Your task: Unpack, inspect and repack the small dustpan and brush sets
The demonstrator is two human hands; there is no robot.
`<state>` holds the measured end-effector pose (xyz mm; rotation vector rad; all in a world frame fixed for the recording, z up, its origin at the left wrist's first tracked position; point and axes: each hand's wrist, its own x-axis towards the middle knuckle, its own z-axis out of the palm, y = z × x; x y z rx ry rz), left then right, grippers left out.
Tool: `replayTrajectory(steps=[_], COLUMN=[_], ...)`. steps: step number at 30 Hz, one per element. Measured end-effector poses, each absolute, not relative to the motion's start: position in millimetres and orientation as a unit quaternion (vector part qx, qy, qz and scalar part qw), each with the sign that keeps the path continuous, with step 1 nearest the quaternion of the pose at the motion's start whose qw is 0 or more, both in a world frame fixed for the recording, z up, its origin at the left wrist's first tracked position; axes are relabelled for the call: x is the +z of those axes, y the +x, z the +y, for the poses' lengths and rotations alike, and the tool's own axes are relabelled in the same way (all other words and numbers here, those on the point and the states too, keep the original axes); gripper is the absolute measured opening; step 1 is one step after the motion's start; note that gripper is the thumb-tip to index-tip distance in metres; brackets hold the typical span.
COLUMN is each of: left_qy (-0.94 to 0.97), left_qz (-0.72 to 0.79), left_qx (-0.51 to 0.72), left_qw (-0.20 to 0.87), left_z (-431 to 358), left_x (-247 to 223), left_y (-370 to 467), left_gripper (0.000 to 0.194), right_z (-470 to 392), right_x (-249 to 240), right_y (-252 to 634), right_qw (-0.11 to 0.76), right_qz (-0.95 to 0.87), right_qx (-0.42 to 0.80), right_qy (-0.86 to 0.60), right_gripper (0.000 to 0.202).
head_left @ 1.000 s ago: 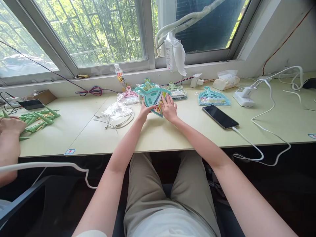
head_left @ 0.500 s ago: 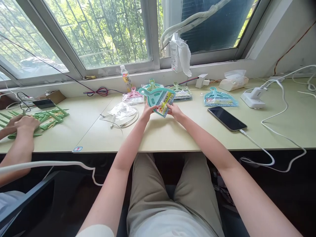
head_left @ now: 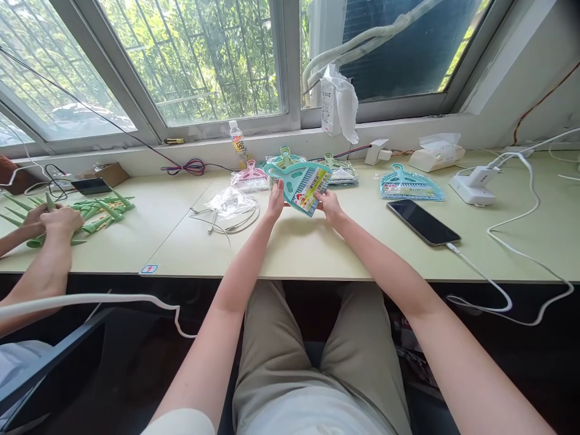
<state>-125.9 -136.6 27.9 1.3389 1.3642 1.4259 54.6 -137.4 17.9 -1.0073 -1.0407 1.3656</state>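
Note:
Just above the table I hold a teal mini dustpan-and-brush set (head_left: 296,184), tilted, with a printed colourful label across its bristle side. My left hand (head_left: 276,202) is closed on its left edge, below the handle end. At the lower right edge, my right hand (head_left: 330,205) grips it near the label. Behind it on the table lie similar sets in clear wrap: a pink one (head_left: 251,177), a green one (head_left: 285,157) partly hidden by the held set, and another green one (head_left: 342,171). A blue wrapped set (head_left: 410,183) lies to the right.
A phone (head_left: 423,222) on a charging cable lies at the right, near a white power strip (head_left: 473,186) and a tissue pack (head_left: 435,152). Coiled cable (head_left: 242,223) and plastic wrap (head_left: 229,202) sit at left. Another person's hands (head_left: 58,219) handle green pieces (head_left: 106,211) farther left.
The whole view has shifted slightly. The fingers of my left hand now point up along the set's edge, where before the thumb lay across its front. Both hands still hold the set.

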Motion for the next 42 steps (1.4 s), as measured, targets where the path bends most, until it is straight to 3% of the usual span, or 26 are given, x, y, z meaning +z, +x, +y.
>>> replayTrajectory(steps=[5,9,14,19,22,29,42], left_qy=[0.596,0.550,0.510,0.548,0.559,0.626,0.683], left_qz=[0.697,0.800,0.849,0.827,0.808,0.630,0.510], left_qx=[0.398,0.216,0.130,0.128,0.186,0.457,0.522], left_qw=[0.029,-0.109,-0.042,-0.005,0.015,0.049,0.031], left_z=[-142.9,-145.4,-142.7,-143.3,-144.5,-136.8,-126.7], left_x=[34.9,34.6,29.4,29.9,31.5,32.1,25.4], left_y=[-150.5,-174.1,-189.6,-187.6,-187.7,-184.5,-178.5], left_gripper=[0.046,0.048,0.050,0.048,0.046,0.030,0.034], right_z=[-135.1,-136.2,-137.8,-137.4,-137.9,-137.6,-141.0], right_x=[16.0,14.2,10.9,9.2,11.3,14.6,22.5], right_y=[56.8,56.0,51.4,48.9,49.1,49.2,54.8], right_qw=[0.572,0.575,0.564,0.558,0.557,0.571,0.559], right_qz=[-0.409,-0.397,-0.404,-0.400,-0.397,-0.382,-0.383], right_qx=[0.576,0.581,0.585,0.589,0.589,0.592,0.578], right_qy=[-0.417,-0.418,-0.421,-0.427,-0.430,-0.422,-0.456], right_gripper=[0.009,0.011,0.012,0.012,0.012,0.013,0.013])
